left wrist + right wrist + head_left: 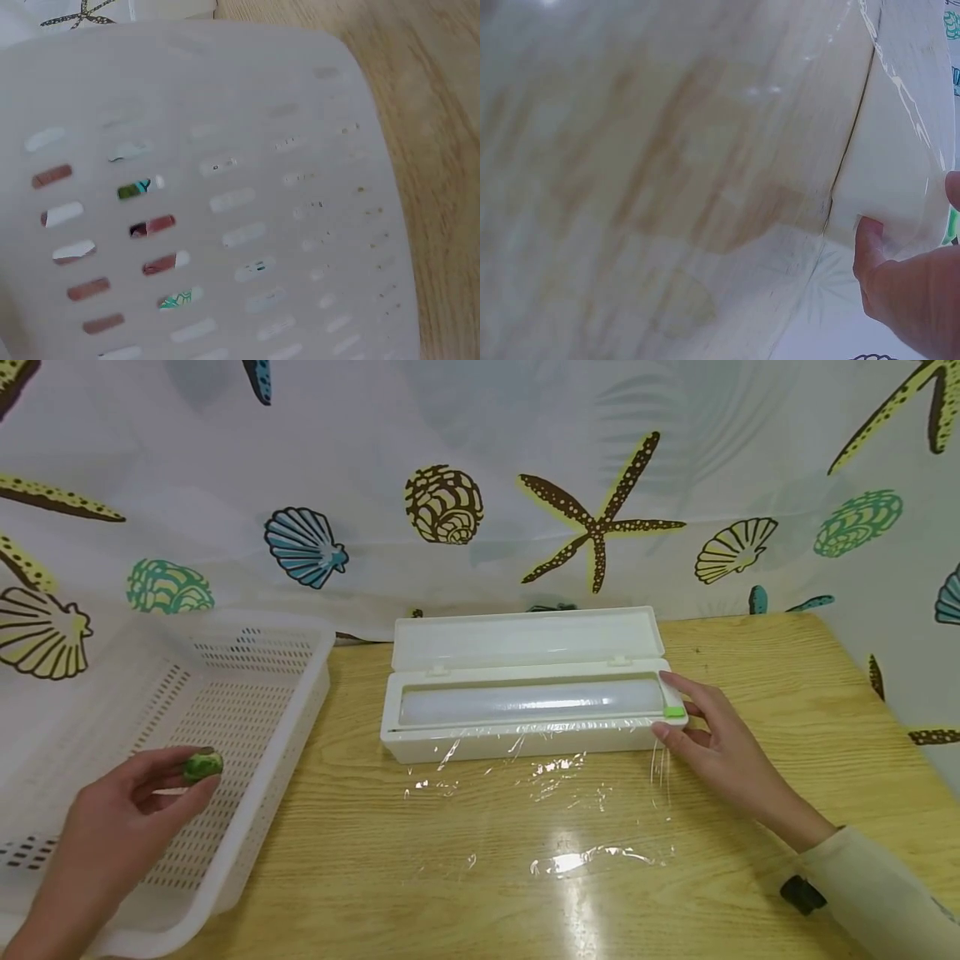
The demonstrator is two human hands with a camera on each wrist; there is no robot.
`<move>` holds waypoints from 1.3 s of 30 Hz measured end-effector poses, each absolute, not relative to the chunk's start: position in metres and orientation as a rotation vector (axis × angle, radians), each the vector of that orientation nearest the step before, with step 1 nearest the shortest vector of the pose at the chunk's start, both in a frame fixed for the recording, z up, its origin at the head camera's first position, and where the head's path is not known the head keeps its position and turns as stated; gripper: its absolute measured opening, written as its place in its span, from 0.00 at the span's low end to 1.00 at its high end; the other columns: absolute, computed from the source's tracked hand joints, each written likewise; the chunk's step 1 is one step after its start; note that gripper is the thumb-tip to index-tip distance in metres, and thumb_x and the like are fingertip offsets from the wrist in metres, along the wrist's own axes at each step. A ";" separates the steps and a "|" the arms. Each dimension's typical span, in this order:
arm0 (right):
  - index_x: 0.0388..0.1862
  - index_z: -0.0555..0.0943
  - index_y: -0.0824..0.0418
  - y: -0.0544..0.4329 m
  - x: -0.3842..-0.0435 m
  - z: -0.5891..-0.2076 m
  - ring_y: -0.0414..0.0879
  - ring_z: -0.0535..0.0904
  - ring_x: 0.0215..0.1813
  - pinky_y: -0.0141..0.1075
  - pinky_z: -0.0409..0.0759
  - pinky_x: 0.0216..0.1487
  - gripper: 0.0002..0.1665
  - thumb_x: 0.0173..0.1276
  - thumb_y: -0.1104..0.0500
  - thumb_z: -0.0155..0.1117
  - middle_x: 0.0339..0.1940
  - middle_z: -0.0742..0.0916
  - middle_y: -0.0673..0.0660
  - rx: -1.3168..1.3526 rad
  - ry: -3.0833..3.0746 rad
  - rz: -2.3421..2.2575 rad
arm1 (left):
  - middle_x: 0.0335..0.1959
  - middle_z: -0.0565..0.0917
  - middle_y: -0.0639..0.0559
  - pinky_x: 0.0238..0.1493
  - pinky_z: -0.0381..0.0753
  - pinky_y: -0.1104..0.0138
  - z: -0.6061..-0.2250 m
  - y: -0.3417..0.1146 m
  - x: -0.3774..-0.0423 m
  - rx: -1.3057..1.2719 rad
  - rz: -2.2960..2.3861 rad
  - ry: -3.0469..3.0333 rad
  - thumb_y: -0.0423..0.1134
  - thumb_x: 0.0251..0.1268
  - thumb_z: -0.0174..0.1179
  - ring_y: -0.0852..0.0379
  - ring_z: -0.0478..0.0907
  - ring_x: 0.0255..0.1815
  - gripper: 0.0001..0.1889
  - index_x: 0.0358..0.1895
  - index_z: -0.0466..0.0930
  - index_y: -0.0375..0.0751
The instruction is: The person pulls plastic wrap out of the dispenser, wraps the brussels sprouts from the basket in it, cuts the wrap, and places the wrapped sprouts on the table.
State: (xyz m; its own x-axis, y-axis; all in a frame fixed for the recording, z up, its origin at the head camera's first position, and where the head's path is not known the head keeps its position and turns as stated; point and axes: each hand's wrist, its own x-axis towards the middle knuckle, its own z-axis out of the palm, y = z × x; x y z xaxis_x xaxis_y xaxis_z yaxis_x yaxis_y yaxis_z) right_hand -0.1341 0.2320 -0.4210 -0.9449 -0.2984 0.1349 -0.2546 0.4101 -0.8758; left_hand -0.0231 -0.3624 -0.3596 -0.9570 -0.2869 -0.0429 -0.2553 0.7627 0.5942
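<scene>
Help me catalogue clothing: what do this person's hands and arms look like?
The left hand and right hand wear no gloves. The right sleeve is pale cream, with a small black object beside its end; no left sleeve shows.

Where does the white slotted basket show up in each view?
Head: the white basket takes up the left side.
Left wrist: its slotted wall fills most of the picture.
Right wrist: not in it.
Shared landmark: printed cloth, across the top, at top left, and at the right edge, respectively.
</scene>
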 end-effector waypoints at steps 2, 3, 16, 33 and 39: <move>0.89 0.61 0.59 0.232 -0.135 -0.421 0.65 0.72 0.71 0.20 0.76 0.60 0.41 0.83 0.63 0.67 0.75 0.68 0.69 -0.510 2.602 -1.601 | 0.58 0.86 0.32 0.31 0.79 0.77 -0.358 -0.359 -0.023 0.448 -0.969 -2.897 0.50 0.79 0.69 0.78 0.76 0.35 0.32 0.73 0.76 0.31; 0.89 0.61 0.59 0.233 -0.135 -0.421 0.65 0.72 0.71 0.20 0.76 0.60 0.41 0.83 0.63 0.67 0.75 0.68 0.69 -0.509 2.605 -1.596 | 0.57 0.86 0.33 0.31 0.80 0.76 -0.358 -0.357 -0.022 0.445 -0.975 -2.893 0.50 0.79 0.69 0.78 0.77 0.35 0.31 0.73 0.77 0.32; 0.89 0.62 0.58 0.233 -0.136 -0.424 0.65 0.73 0.71 0.19 0.76 0.59 0.42 0.83 0.62 0.68 0.75 0.69 0.69 -0.499 2.620 -1.571 | 0.60 0.84 0.42 0.39 0.77 0.85 -0.357 -0.335 -0.019 0.273 -0.972 -2.787 0.42 0.75 0.74 0.79 0.77 0.41 0.26 0.70 0.80 0.36; 0.89 0.62 0.58 0.235 -0.135 -0.420 0.67 0.73 0.71 0.20 0.75 0.59 0.41 0.84 0.62 0.67 0.75 0.70 0.68 -0.513 2.612 -1.582 | 0.57 0.85 0.49 0.51 0.83 0.77 -0.347 -0.301 -0.014 -0.121 -1.282 -2.509 0.18 0.69 0.70 0.59 0.85 0.49 0.25 0.67 0.82 0.33; 0.89 0.63 0.57 0.235 -0.135 -0.421 0.67 0.74 0.71 0.20 0.76 0.59 0.40 0.84 0.61 0.67 0.76 0.69 0.68 -0.500 2.617 -1.573 | 0.57 0.86 0.53 0.48 0.84 0.78 -0.344 -0.291 -0.011 -0.016 -1.278 -2.525 0.21 0.70 0.71 0.62 0.85 0.47 0.28 0.71 0.81 0.37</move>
